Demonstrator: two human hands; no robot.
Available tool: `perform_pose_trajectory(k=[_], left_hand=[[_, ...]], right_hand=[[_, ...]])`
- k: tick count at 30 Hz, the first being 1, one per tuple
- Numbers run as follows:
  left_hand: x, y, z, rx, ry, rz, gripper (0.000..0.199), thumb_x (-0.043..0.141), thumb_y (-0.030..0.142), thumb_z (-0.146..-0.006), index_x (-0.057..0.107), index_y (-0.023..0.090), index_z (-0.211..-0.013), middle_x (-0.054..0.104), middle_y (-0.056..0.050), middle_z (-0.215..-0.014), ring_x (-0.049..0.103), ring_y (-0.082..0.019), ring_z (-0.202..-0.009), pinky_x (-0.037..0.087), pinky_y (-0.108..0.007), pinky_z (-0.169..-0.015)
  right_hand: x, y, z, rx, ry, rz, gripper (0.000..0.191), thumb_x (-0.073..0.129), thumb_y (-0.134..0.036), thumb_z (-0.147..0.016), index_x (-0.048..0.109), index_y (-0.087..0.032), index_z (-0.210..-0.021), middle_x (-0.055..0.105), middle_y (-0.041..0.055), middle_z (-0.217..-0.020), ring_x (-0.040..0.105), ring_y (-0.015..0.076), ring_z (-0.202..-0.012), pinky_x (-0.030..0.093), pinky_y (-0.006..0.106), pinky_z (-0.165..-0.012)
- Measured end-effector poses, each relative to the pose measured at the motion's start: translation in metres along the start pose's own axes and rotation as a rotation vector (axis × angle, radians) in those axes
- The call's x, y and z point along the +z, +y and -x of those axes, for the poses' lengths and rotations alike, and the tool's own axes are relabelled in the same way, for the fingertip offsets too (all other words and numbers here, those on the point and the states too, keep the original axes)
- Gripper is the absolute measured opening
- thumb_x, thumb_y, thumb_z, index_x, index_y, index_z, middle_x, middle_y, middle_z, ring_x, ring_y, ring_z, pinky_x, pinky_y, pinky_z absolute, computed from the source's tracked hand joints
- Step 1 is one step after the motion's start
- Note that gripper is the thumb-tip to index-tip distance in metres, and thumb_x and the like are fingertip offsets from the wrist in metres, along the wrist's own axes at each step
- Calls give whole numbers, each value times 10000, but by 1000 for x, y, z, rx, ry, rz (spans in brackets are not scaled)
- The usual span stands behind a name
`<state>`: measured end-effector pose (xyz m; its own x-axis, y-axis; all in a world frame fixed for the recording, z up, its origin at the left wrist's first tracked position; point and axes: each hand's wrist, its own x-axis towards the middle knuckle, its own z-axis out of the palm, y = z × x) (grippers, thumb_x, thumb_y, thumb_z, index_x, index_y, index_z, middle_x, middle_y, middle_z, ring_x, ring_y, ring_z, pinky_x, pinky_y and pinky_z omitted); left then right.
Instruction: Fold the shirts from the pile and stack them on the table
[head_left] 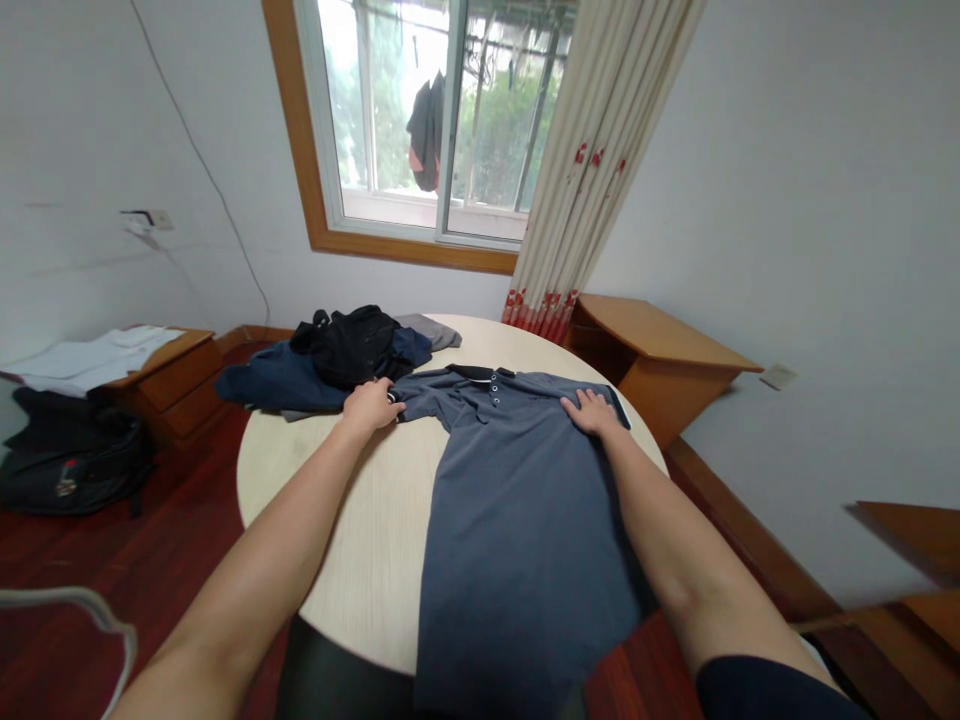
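Note:
A dark grey short-sleeved shirt (517, 500) with a black collar and several buttons lies spread on the round pale table (375, 540). Its collar points toward the window, and its lower part hangs over the near edge. My left hand (371, 405) holds the end of the left sleeve, fingers closed on the cuff. On the right sleeve near the shoulder rests my right hand (592, 411), its fingers apart and lying flat on the cloth.
A pile of black and navy clothes (345, 350) lies at the table's back left. A wooden desk (667, 340) stands behind the table on the right. At the left are a small cabinet (169, 385) and a black bag (71, 450) on the floor.

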<state>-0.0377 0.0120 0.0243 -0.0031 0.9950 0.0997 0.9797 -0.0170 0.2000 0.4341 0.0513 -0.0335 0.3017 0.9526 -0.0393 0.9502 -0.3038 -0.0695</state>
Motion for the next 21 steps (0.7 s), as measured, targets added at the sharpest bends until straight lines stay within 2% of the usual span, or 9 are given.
perform_pose_trajectory(k=[3,6,10,12,14,17,19,21], left_hand=[[-3,0,-1,-121,-81,-5,556,583,580,-844,626,155,-1200,680,-194,-1226,647,-353,-1124,518,-386,-849],[0,2,-1,-153,-124,18,574,556,623,-846,617,151,-1166,670,-213,-1238,642,-365,-1138,520,-402,-849],[10,7,0,-133,-8,81,407,596,454,-865,588,211,-1191,706,-175,-1164,673,-352,-1081,519,-412,-840],[16,11,-1,-107,73,161,298,595,358,-869,600,235,-1141,723,-154,-1101,683,-347,-1049,517,-425,-843],[20,15,-3,-102,126,377,186,614,297,-853,609,229,-1027,732,-134,-1015,693,-326,-1012,524,-414,-837],[20,20,-10,-167,108,899,86,609,259,-858,560,205,-903,713,-83,-812,721,-245,-833,557,-348,-746],[13,18,-15,-207,72,1225,46,564,217,-872,529,195,-893,682,-39,-725,712,-183,-696,568,-303,-677],[3,11,-19,-240,123,1510,72,537,155,-854,505,200,-901,664,-1,-698,701,-140,-640,576,-280,-672]], right_hand=[[2,-1,4,-2,34,-5,856,154,-693,-953,255,-120,-1581,182,132,-1652,165,333,-1516,170,489,-1210],[4,-1,6,-3,55,-1,851,169,-696,-953,272,-125,-1576,199,129,-1649,190,327,-1511,177,475,-1209],[5,-1,7,-1,70,1,836,183,-688,-957,291,-130,-1570,223,127,-1643,217,325,-1502,194,464,-1203],[5,-1,7,-5,81,2,831,189,-686,-958,307,-131,-1565,242,129,-1637,224,325,-1500,202,466,-1200],[4,-1,7,-7,91,0,827,196,-686,-957,323,-134,-1559,259,131,-1631,238,325,-1495,213,466,-1196],[4,0,9,-10,103,-1,818,210,-682,-957,344,-134,-1550,276,134,-1624,262,326,-1486,228,461,-1190],[5,0,9,-19,117,-3,809,219,-676,-959,359,-134,-1543,287,136,-1620,273,325,-1481,235,459,-1187],[6,0,9,-26,131,-7,798,227,-673,-960,373,-140,-1536,298,135,-1615,282,325,-1477,242,459,-1184]])
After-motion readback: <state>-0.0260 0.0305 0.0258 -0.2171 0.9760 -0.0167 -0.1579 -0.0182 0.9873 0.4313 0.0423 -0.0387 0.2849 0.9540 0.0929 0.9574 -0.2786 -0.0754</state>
